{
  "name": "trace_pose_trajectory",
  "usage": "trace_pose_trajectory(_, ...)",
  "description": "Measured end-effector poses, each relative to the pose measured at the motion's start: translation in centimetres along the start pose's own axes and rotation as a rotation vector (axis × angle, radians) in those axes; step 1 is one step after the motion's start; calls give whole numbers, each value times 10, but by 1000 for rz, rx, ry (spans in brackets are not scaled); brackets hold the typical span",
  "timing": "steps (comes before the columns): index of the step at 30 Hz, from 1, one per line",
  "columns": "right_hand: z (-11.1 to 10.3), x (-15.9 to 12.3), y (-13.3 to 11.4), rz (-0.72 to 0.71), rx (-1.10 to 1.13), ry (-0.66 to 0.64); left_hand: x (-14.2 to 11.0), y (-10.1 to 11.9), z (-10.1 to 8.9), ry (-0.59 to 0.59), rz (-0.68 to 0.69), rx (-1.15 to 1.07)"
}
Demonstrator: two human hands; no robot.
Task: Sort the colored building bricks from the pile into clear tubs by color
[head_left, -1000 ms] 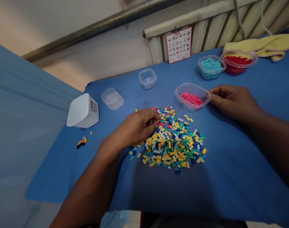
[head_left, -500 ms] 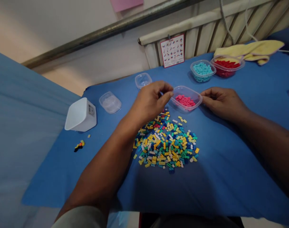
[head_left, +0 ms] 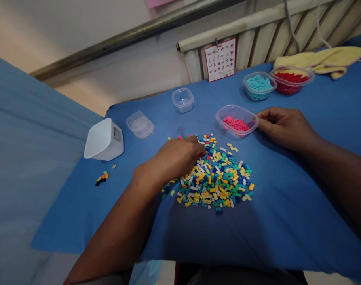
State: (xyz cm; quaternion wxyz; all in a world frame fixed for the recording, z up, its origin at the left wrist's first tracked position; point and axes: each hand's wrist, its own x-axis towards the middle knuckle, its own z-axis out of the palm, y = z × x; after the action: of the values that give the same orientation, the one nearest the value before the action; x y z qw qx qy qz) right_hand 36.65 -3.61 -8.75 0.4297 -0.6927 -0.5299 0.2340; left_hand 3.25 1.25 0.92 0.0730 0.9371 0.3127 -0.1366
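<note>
Your left hand (head_left: 182,156) lies palm-down, fingers curled into the brick pile (head_left: 219,178); whether they pinch anything is hidden. Your right hand (head_left: 287,126) has thumb and bent fingers clamped on the tub (head_left: 244,112), pink bricks (head_left: 236,123) inside, just beyond the pile.

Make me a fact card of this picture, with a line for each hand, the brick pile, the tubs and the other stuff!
Left hand: down in the brick pile, fingertips hidden
Right hand: at the edge of the pink-brick tub
Brick pile: mixed yellow, green, blue, white and some pink
Tubs at the back: turquoise-brick tub beside red-brick tub
Left side: white box, with a little brick group nearby
Behind: yellow cloth, picture card
</note>
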Motion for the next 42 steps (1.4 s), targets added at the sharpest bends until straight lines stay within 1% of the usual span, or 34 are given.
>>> trace_pose_trajectory(6,-1,0,2,-11,-22,-3,3,-2,6,30,-1,-24)
trace_pose_trajectory(12,-1,-2,2,-7,-14,-9,2,1,-2,-20,-34,19)
trace_pose_trajectory(15,-1,-1,3,-10,-25,-16,3,-2,-5,8,-22,9)
trace_pose_trajectory(18,-2,1,4,-17,-46,-27,6,-7,-5,88,-19,-51)
trace_pose_trajectory(20,-2,3,4,-26,-42,-36,10,-8,-3,169,-12,-146)
trace_pose_trajectory(23,-1,4,3,-32,-36,-35,19,-6,-1,344,6,-398)
trace_pose_trajectory(25,0,4,3,-33,-28,-27,28,-2,0,463,-4,-572)
trace_pose_trajectory(26,0,4,4,-36,-22,-26,33,0,-1,503,-13,-640)
trace_pose_trajectory(28,1,5,6,-51,-10,-24,46,4,-5,529,-25,-716)
trace_pose_trajectory(30,2,5,7,-65,-1,-18,63,7,-10,520,-11,-723)
trace_pose_trajectory(32,2,6,7,-66,12,-21,77,9,-14,545,18,-704)
trace_pose_trajectory(34,0,5,7,-52,29,-35,84,7,-18,602,32,-695)
trace_pose_trajectory(35,0,5,6,-45,37,-42,83,6,-19,622,28,-677)
trace_pose_trajectory(36,-1,5,6,-41,42,-46,78,4,-19,624,19,-640)
trace_pose_trajectory(38,-1,6,6,-38,37,-47,59,0,-19,569,-4,-504)
trace_pose_trajectory(40,0,6,6,-39,22,-37,35,-3,-17,377,-16,-313)
trace_pose_trajectory(42,1,6,7,-37,14,-26,15,-4,-14,219,-44,-138)
